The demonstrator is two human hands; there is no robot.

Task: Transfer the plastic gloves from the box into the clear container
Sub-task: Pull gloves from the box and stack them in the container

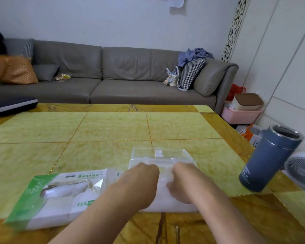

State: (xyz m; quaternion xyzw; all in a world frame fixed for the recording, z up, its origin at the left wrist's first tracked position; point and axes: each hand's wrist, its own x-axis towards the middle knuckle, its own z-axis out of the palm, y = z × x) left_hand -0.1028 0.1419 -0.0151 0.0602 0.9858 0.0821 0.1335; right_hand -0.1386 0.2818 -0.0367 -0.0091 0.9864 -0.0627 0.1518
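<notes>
Far left on the table (113, 127), the box (60, 196) is seen lying flat. It looks more like a soft green-and-white pack than a rigid carton, and whether anything is left inside can't be told from here.

Next, the left hand (139, 185) is curled down over the left edge of the gloves (165, 201), a white, filmy stack sitting between the two hands at the near side of the container (161, 158). The fingers are tucked under and hidden, so the exact grip can't be made out, but the stack seems to be held.

The right hand (180, 184) is curled onto the right part of the same stack, thumb side showing, fingertips mostly hidden.

The container is touched by the far edge of the stack, so the gloves are probably being fed in at its mouth.

Handling guess: the stack is likely very light, floppy and slippery, with thin sheets that slide over each other and fan out if only the top is pinched. It'd best be gripped from both short edges, squeezed through the full thickness, and kept a bit compressed. Nothing fragile there, but the light container could easily get shoved away.

Far right, a blue flask (269, 159) is parked near the table edge, well apart.
</notes>
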